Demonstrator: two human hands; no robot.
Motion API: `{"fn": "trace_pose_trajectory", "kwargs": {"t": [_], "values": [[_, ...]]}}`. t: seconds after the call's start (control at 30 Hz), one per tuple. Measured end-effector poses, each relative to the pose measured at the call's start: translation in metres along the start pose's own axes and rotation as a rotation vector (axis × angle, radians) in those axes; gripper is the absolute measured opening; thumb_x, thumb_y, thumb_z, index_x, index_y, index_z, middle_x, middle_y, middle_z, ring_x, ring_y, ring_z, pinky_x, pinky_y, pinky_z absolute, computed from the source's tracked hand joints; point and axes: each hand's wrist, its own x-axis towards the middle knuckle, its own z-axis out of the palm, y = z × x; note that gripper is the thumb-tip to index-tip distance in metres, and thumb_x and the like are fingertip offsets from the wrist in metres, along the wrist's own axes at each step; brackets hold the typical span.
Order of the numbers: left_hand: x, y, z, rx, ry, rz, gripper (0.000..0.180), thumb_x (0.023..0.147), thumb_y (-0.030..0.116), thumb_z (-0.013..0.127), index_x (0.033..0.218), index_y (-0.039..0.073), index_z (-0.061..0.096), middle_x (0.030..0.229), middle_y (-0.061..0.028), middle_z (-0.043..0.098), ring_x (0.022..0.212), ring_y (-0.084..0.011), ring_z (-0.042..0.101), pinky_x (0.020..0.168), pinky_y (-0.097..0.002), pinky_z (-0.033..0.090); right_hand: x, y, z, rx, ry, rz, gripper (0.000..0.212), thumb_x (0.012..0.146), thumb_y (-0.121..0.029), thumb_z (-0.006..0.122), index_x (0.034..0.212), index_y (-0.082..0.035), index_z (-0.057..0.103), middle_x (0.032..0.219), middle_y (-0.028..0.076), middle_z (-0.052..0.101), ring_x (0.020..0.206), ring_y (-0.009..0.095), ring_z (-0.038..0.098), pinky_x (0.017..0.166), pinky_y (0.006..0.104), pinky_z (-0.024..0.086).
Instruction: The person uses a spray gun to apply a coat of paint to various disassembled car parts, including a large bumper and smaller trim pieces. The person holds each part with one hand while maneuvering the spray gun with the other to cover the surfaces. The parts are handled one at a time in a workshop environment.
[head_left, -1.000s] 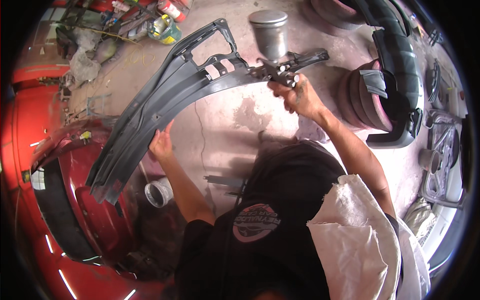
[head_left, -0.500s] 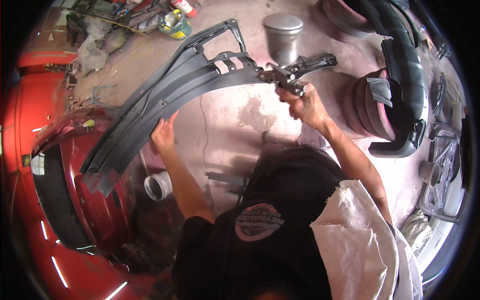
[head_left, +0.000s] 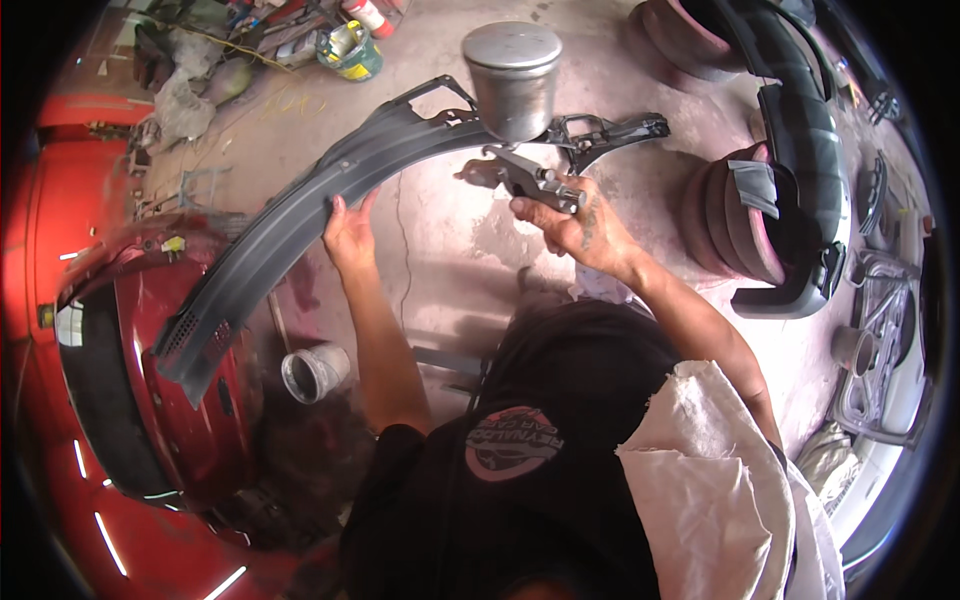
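My left hand [head_left: 350, 238] grips the near edge of a long, curved black plastic car trim panel [head_left: 270, 225], its fingers partly hidden under it. The panel arches from lower left to a bracketed far right end and is held off the floor. In my right hand [head_left: 590, 225] is a metal spray gun [head_left: 540, 183], my fingers wrapped around its handle. A silver cup [head_left: 512, 95] with a lid sits upright on top of the gun and hides part of the panel. The gun is in front of the panel, pointing left.
At left stands a dark red car body part [head_left: 185, 350], with a white bucket [head_left: 315, 372] beside it. Stacked wheels or tyres [head_left: 735, 220] and a black bumper [head_left: 815, 160] are at right. A green bucket [head_left: 350, 55] lies among clutter at the back. Cloth [head_left: 710, 460] hangs over my right side.
The spray gun has moved left and looks larger, closer to the camera. The panel has tilted about its length, showing its face differently. My left hand has shifted slightly right and up.
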Motion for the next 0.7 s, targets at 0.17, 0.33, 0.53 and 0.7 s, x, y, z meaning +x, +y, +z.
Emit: {"fn": "trace_pose_trajectory", "kwargs": {"t": [0.17, 0.33, 0.53, 0.7], "values": [[-0.004, -0.023, 0.024, -0.004, 0.037, 0.045, 0.038, 0.099, 0.016, 0.066, 0.134, 0.004, 0.058, 0.141, -0.0139, 0.058, 0.133, -0.0345, 0.053, 0.113, -0.0689, 0.04, 0.011, 0.007, 0.004, -0.113, 0.003, 0.142, 0.024, 0.094, -0.019, 0.069, 0.11, -0.002, 0.075, 0.084, 0.015, 0.071, 0.071, 0.019, 0.063, 0.067, 0.0365, 0.051], [-0.001, -0.023, 0.015, -0.027, 0.04, 0.055, 0.03, 0.101, 0.017, 0.064, 0.128, 0.005, 0.06, 0.141, -0.0126, 0.057, 0.133, -0.0312, 0.052, 0.113, -0.0692, 0.039, 0.022, 0.076, -0.006, -0.182, 0.305, 0.09, 0.031, 0.097, -0.025, 0.069, 0.086, 0.004, 0.067, 0.058, 0.005, 0.058, 0.047, 0.013, 0.058, 0.046, 0.0328, 0.048], [0.006, -0.025, 0.007, -0.114, 0.062, 0.014, 0.047, 0.1, 0.01, 0.063, 0.145, 0.006, 0.049, 0.143, -0.0092, 0.056, 0.136, -0.027, 0.051, 0.111, -0.0681, 0.041, 0.015, 0.077, -0.01, -0.162, 0.311, 0.052, 0.024, 0.097, -0.021, 0.068, 0.106, 0.001, 0.069, 0.072, 0.015, 0.066, 0.056, 0.022, 0.065, 0.052, 0.0377, 0.053], [0.013, -0.034, 0.002, -0.04, 0.109, 0.039, 0.044, 0.101, 0.018, 0.065, 0.142, 0.011, 0.053, 0.14, -0.0063, 0.058, 0.132, -0.0247, 0.054, 0.104, -0.0623, 0.05, 0.008, 0.005, -0.002, 0.007, 0.012, 0.178, 0.036, 0.099, -0.021, 0.065, 0.131, -0.004, 0.065, 0.077, 0.01, 0.065, 0.055, 0.015, 0.058, 0.052, 0.0337, 0.05]]}}
